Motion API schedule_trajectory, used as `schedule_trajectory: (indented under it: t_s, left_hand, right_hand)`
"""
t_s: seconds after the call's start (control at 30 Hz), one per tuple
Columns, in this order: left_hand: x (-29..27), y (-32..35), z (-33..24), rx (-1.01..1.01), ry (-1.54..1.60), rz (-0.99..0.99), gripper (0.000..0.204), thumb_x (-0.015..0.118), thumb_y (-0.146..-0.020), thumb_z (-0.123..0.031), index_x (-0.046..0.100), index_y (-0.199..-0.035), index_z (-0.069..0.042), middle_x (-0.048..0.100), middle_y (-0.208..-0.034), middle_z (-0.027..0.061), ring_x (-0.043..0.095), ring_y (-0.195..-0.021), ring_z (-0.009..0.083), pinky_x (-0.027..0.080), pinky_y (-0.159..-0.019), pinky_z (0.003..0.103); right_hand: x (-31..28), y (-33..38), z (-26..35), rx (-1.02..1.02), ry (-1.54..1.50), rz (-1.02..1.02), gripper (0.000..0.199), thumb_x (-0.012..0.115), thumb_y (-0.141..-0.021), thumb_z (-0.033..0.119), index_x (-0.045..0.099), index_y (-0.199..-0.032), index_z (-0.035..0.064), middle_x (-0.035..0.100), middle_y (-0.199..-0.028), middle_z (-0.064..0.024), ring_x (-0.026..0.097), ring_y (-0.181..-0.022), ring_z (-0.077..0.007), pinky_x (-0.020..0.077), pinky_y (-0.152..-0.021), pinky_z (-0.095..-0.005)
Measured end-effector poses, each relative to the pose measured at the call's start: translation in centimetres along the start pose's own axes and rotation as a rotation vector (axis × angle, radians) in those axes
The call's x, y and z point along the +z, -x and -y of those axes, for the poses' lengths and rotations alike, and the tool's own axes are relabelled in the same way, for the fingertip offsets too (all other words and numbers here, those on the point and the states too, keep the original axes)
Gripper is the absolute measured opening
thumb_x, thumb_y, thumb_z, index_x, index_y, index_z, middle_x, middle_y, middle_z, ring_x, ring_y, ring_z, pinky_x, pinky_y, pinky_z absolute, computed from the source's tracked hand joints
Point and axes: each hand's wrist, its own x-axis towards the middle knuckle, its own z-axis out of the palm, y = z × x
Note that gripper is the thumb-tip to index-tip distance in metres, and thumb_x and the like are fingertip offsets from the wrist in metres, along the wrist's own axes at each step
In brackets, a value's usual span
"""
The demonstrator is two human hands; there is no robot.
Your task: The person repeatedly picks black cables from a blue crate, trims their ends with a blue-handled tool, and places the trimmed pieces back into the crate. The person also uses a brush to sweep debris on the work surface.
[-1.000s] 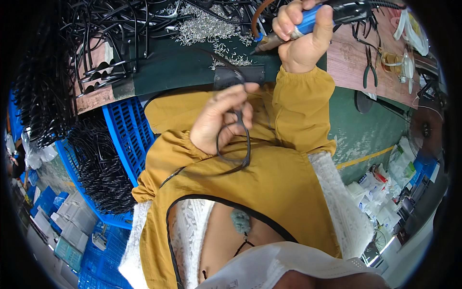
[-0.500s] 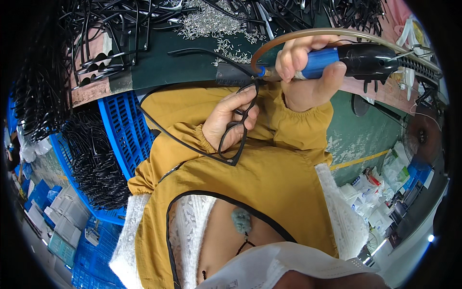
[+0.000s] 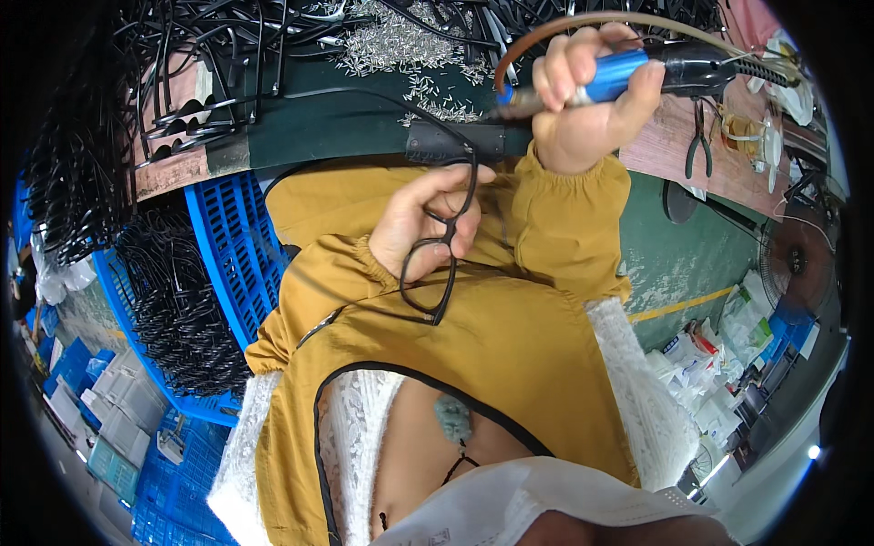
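My left hand (image 3: 426, 223) is closed around a black eyeglass frame (image 3: 450, 238) above my lap. Its rims point toward me, and one temple reaches over the table while the other, blurred, runs left. My right hand (image 3: 587, 105) grips a blue and black powered screwdriver (image 3: 619, 75), its tip pointing left and apart from the glasses. A brown tube (image 3: 583, 18) arches over the tool to its front end. Just below the tip, at the table edge, is a dark block (image 3: 455, 143). Beyond it lies a pile of small silvery screws (image 3: 401, 41).
Black temples and frames (image 3: 205, 82) crowd the far and left table. A blue basket (image 3: 238, 259) beside my left arm holds many black frame parts (image 3: 177, 309). Pliers (image 3: 698, 150) lie at the right. A fan (image 3: 797, 259) and plastic bags (image 3: 719, 391) stand lower right.
My right hand has lifted the screwdriver up and away from the glasses' hinge. My left hand has drawn the frame slightly left and toward me, turning it a little.
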Motion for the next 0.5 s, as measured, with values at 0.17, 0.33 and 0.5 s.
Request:
schedule_trajectory:
  t_s: [0.17,0.33,0.5]
  left_hand:
    - [-0.1,0.9,-2.8,0.456,-0.116,0.185,0.056,0.061,-0.095,-0.025,0.053,-0.142,0.005,0.055,-0.092,0.0044,0.059,-0.088,0.0180,0.048,-0.069,0.025]
    - [-0.2,0.1,-1.9,1.052,-0.665,-0.005,0.017,0.057,-0.101,0.003,0.055,-0.117,0.000,0.057,-0.119,0.0121,0.060,-0.122,0.0266,0.052,-0.106,0.041]
    - [-0.8,1.0,0.5,1.114,-1.165,-0.062,0.020,0.055,-0.098,0.008,0.065,-0.114,0.000,0.059,-0.142,0.0272,0.060,-0.129,0.0367,0.047,-0.106,0.037]
  right_hand:
    - [-2.1,-1.7,-1.3,-0.015,0.110,-0.044,0.046,0.055,-0.099,0.059,0.059,-0.109,0.0136,0.054,-0.074,-0.0027,0.046,-0.055,-0.0141,0.0356,-0.047,-0.0267]
    - [-1.3,-2.1,-0.9,0.049,-0.017,0.044,0.044,0.052,-0.102,0.057,0.058,-0.116,0.0160,0.052,-0.074,-0.0010,0.046,-0.055,-0.0122,0.0345,-0.046,-0.0247]
    - [1.0,-0.1,0.1,0.157,-0.014,0.235,0.050,0.049,-0.103,0.059,0.055,-0.127,0.0149,0.055,-0.078,-0.0008,0.048,-0.056,-0.0104,0.0363,-0.046,-0.0224]
